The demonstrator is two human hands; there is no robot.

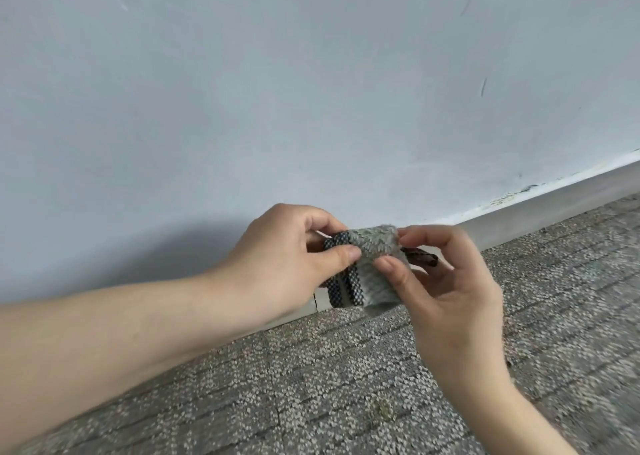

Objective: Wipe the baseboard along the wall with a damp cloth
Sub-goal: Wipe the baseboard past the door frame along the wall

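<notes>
A small folded cloth, pale green with dark checked stripes, is held up between both hands in front of the wall. My left hand pinches its left side with thumb and fingers. My right hand pinches its right edge, thumb on the front. The white baseboard runs along the foot of the wall, rising to the right; its middle stretch is hidden behind the hands and cloth. A short piece of it with a vertical joint shows below my left hand.
The pale blue-grey wall fills the upper view, with dirt marks where it meets the baseboard at the right. Speckled grey carpet covers the floor. A dark brown scrap shows just behind my right fingers.
</notes>
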